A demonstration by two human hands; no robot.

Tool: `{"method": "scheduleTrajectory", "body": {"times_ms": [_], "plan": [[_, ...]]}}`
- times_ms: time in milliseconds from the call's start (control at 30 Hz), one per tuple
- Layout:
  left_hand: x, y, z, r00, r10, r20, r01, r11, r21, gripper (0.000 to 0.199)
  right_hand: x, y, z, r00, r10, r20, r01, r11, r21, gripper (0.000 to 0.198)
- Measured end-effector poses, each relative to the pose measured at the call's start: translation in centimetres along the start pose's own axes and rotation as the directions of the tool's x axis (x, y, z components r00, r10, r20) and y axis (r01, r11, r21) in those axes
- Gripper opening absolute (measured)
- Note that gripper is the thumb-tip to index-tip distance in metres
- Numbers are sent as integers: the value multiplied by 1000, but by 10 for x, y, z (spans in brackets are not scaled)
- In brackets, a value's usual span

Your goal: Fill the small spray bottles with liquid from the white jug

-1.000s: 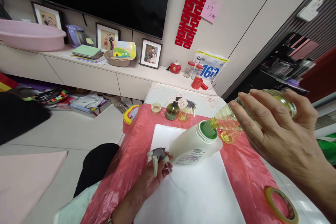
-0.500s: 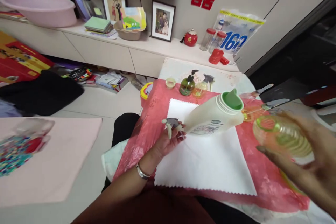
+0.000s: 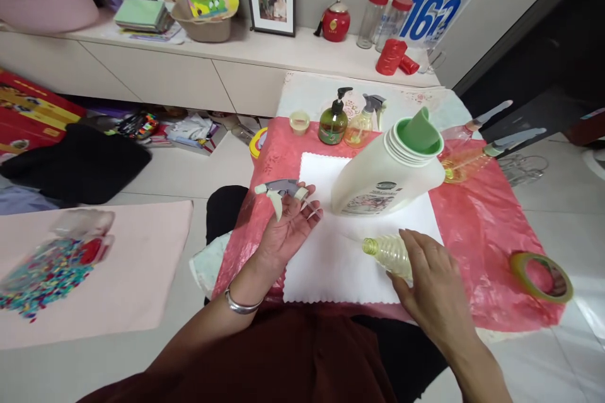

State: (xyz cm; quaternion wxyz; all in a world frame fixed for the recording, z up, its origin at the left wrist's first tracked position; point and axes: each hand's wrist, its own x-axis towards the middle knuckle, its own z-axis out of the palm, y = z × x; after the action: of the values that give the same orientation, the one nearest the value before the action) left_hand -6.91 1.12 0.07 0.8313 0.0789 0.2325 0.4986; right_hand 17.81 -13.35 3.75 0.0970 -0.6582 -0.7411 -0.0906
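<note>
In my left hand [image 3: 289, 230] is a grey-and-white trigger spray head [image 3: 282, 190]; its thin clear tube points right, toward the bottle's neck. My right hand [image 3: 435, 277] grips a ribbed, clear yellowish bottle [image 3: 388, 253], tilted with its uncapped neck to the left, over the white scalloped sheet [image 3: 340, 274]. Tube and bottle look apart, though the tube's faint tip is hard to make out. Behind them a large cream jug [image 3: 373, 179] stands on the sheet, its green cap [image 3: 420, 133] set in the mouth.
A green pump bottle [image 3: 333, 123], a yellowish spray bottle [image 3: 362, 128] and a small cup [image 3: 299, 121] stand at the table's back. More spray bottles [image 3: 466, 167] lie at the right, behind a tape roll [image 3: 541, 276]. Red plastic film [image 3: 486, 239] covers the table.
My right hand has brought the bottle left from the table's right side to over the white sheet. My left hand has shifted slightly left with the spray head. The camera view has moved too.
</note>
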Motion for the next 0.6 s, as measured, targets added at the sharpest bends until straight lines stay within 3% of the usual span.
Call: {"method": "scheduleTrajectory", "body": {"times_ms": [167,400,600], "plan": [[-3,-1,5,999,35,40,-38,996,82,44,2,-1,8,1000,28,7,-28,994,104,53],[-5,-8,10,995,60,82,-74,978,192,40,0,-13,17,995,91,47,-99,976,195,55],[-7,8,17,988,129,87,-144,970,194,38,-2,-13,19,993,107,56,-116,976,183,56]]}}
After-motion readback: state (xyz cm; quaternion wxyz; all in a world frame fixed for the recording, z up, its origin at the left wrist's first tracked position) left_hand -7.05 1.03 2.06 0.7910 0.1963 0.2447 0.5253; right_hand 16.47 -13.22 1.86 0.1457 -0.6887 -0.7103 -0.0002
